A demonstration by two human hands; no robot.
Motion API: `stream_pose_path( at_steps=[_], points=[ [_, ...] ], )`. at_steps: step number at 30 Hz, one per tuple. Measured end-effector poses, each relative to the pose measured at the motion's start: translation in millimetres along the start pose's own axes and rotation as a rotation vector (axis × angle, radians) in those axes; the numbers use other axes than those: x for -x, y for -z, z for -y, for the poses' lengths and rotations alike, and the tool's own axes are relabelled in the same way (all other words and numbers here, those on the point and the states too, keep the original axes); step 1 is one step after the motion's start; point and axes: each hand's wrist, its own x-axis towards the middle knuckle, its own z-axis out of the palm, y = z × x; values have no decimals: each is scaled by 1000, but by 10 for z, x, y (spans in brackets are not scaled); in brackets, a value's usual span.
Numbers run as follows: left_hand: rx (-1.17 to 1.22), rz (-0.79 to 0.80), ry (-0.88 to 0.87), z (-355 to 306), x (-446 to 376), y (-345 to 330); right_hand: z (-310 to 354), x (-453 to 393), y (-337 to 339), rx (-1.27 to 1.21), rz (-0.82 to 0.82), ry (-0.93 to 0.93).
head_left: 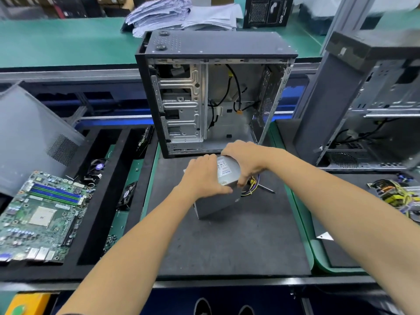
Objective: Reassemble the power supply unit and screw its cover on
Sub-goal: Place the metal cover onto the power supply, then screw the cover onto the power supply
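Nearest, ahead of the forearms: grey power supply unit [217, 201] on the dark mat [227, 242], tilted, one lower corner down on the mat, labelled face turned up. Left hand [202, 176] laid over the unit's upper left edge, fingers curled over the top, thumb pressed along the side face, grasping the casing. Right hand [245, 160] clamped over the unit's far right corner, fingers bent down around it, thumb tucked at the side, likewise grasping. Just right of the unit, touching it: bundle of yellow and purple wires [251, 185] spilling from its end, and a thin grey tool [267, 188] lying on the mat, kind not clear. Well left of the unit: green motherboard [43, 214] lying flat in a black foam tray [100, 201]. Just behind the unit: open computer case [211, 92], upright, side panel off, black cables hanging inside. Right of the unit and further back: second open chassis [368, 110]. Far behind the unit, beyond the case: heap of papers [181, 14] on a green bench.
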Motion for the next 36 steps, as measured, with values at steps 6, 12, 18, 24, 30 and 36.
stream_pose_path(
  at_steps=[6,12,18,24,30,36],
  points=[
    [51,58,8,20,15,19,-2,39,-13,21,-20,5],
    [-72,141,77,2,-1,12,9,51,-58,-126,62,-98],
    [96,62,184,33,-60,106,-177,224,41,-572,1,-207],
    [843,17,501,56,-140,434,-251,244,13,-1091,-702,-667],
    [1495,142,628,147,-51,184,-234,233,-111,-800,-844,-860],
    [1809,246,690,52,183,-409,-263,310,-389,-1298,-140,-832]
  ],
)
